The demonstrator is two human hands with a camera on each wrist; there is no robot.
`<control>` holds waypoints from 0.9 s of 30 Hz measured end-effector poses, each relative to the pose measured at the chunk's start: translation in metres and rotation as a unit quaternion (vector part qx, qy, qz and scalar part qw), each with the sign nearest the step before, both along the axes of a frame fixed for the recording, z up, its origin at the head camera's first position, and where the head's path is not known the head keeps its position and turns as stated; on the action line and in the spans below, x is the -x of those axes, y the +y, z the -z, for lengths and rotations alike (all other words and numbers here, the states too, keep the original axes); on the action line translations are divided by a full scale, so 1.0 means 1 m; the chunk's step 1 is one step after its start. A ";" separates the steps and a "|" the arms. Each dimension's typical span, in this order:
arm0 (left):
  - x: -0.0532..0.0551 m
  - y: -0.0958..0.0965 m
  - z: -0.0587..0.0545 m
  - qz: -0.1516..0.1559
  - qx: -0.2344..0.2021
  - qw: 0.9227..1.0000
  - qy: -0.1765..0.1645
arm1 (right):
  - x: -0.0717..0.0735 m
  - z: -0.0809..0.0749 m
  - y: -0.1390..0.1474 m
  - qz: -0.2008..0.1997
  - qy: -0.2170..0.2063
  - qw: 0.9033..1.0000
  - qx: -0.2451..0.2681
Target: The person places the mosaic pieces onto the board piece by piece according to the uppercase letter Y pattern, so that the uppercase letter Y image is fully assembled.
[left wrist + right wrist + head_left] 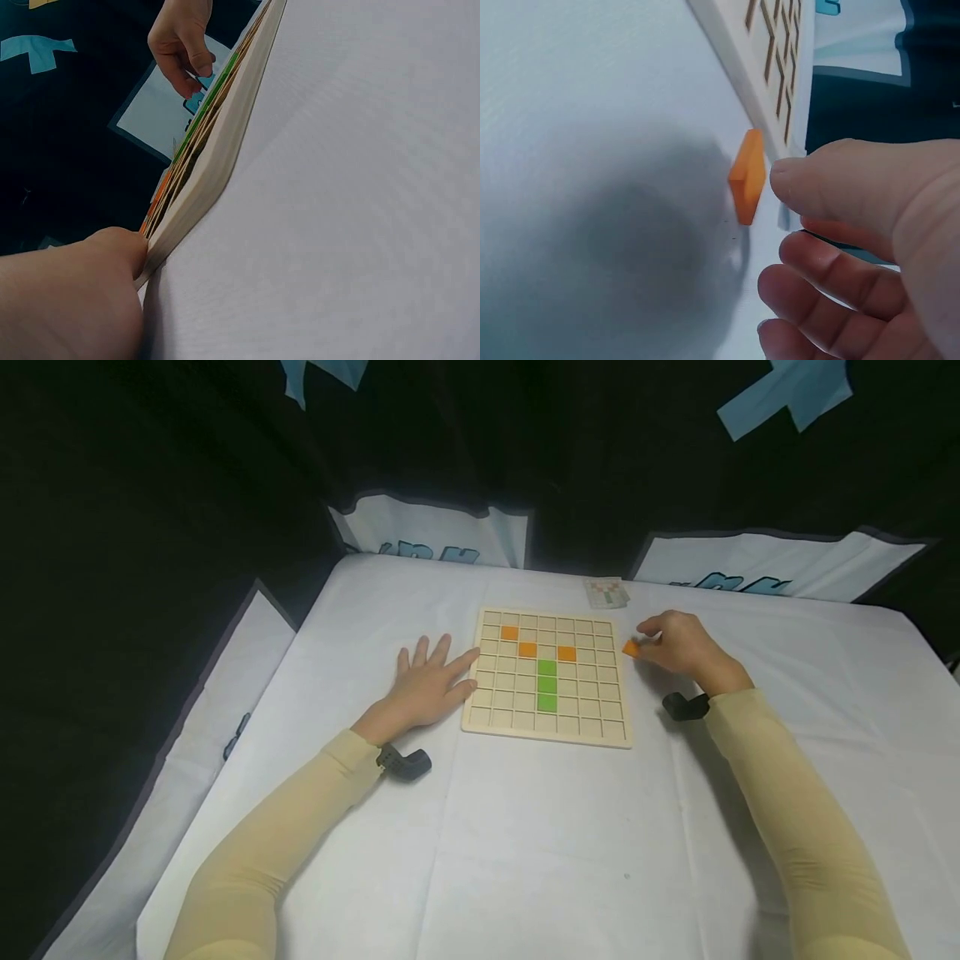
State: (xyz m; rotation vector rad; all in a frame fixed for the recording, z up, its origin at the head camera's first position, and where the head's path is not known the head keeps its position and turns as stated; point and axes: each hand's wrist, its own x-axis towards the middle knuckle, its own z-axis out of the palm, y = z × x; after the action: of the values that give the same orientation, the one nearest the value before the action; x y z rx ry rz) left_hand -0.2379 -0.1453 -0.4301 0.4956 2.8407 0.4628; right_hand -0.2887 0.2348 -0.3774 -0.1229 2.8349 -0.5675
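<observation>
A square wooden grid board (506, 681) lies on the table, with several orange tiles (527, 650) and a column of green tiles (547, 686) in its cells. My left hand (429, 687) rests flat at the board's left side, fingers spread, index finger and thumb touching its edge. Just beyond the board's right edge is a loose orange tile (748, 178), which looks flat on the cloth. My right hand (678, 647) is beside that tile, thumb and fingers loosely bent; in the right wrist view a small gap separates thumb from tile.
A small card with a printed coloured pattern (606, 593) lies behind the board's right corner. White cloth (540, 843) covers the table. Dark curtains (562, 443) with blue tape hang behind it.
</observation>
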 end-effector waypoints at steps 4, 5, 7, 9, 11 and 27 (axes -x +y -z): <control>0.000 0.000 0.000 0.002 -0.001 1.000 0.000 | 0.003 0.004 0.001 0.003 -0.007 1.000 -0.006; 0.000 0.000 0.000 0.002 -0.002 1.000 0.000 | 0.004 0.006 0.001 0.004 -0.007 1.000 -0.005; 0.000 0.000 0.000 0.001 -0.002 1.000 0.000 | 0.004 0.008 0.000 0.006 -0.011 1.000 -0.001; 0.000 0.000 0.001 0.001 -0.002 1.000 0.000 | 0.004 0.009 -0.001 0.004 -0.014 1.000 0.001; 0.001 0.000 0.001 0.000 -0.003 1.000 0.000 | 0.004 0.010 -0.002 0.001 -0.014 1.000 0.001; 0.000 -0.001 0.001 0.000 -0.001 1.000 0.000 | 0.004 0.012 -0.009 -0.016 -0.018 1.000 -0.013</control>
State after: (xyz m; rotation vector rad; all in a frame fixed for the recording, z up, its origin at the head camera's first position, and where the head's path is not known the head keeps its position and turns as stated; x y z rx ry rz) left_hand -0.2378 -0.1463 -0.4314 0.4958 2.8403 0.4659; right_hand -0.2929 0.2263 -0.3896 -0.1530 2.7987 -0.5214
